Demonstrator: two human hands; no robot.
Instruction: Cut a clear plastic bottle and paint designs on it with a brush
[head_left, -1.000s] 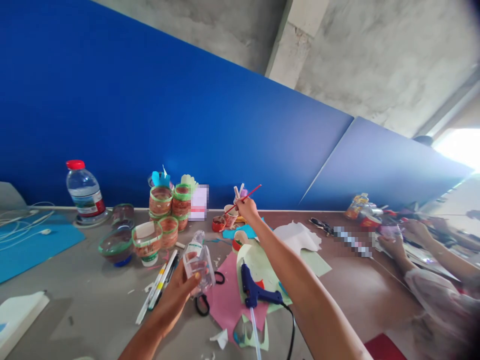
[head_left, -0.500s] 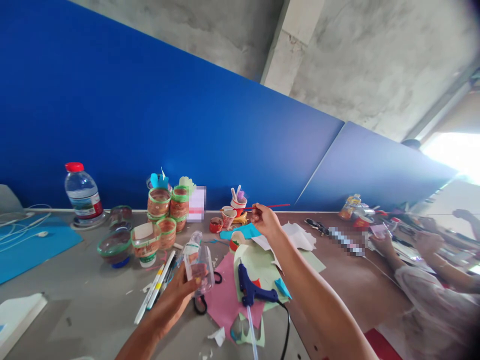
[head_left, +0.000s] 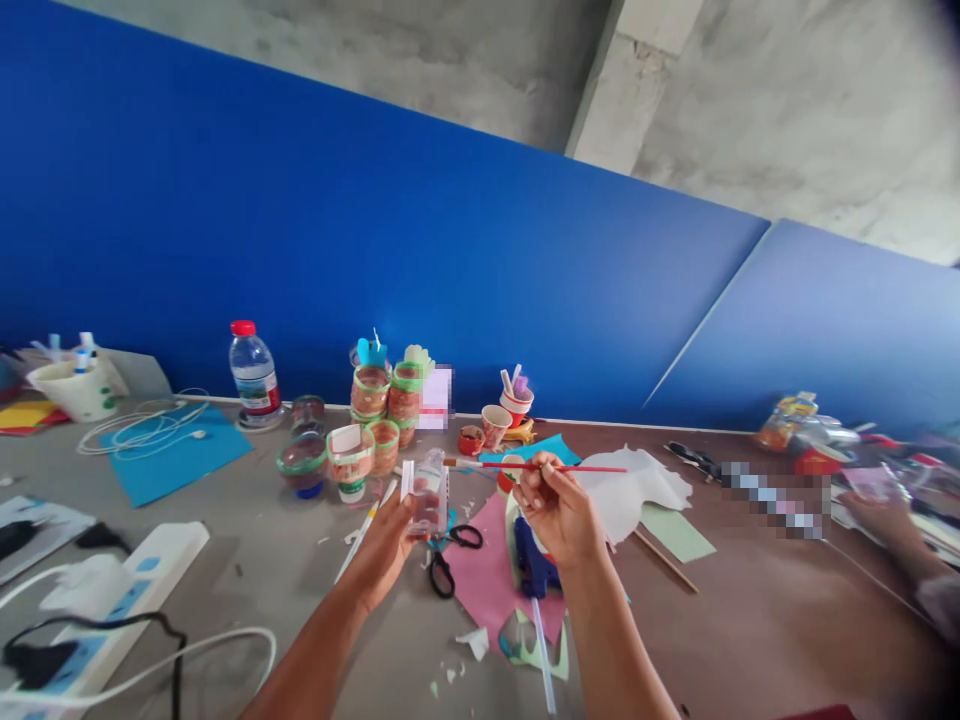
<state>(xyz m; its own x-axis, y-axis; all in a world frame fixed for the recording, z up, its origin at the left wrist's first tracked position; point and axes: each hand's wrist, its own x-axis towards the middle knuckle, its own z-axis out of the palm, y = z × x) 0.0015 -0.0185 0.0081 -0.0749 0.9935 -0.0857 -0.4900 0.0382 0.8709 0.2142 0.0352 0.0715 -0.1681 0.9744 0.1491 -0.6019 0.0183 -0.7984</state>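
My left hand (head_left: 386,540) is closed around a small clear plastic bottle piece (head_left: 430,495), cut open along its side. Between the fingertips of my right hand (head_left: 559,505) is a red-handled paintbrush (head_left: 592,469), held level with its bristles pointing left near the bottle's upper part. Below the right hand lies a blue glue gun (head_left: 531,555), partly hidden by the wrist, with a clear glue stick in it. Black-handled scissors (head_left: 442,575) rest on pink paper (head_left: 484,560) beside the left hand. A white marker (head_left: 367,525) lies partly behind that hand.
Painted cups (head_left: 371,390) with green rims stand stacked near the blue partition (head_left: 300,200). Small paint cups (head_left: 496,425) are right of them. A red-capped bottle (head_left: 253,375) and a power strip (head_left: 161,570) are left. Another person's hand (head_left: 874,510) is at far right.
My right hand has come down and closer to me, bringing the brush from the paint cups to beside the bottle piece. The view has turned left, showing the power strip.
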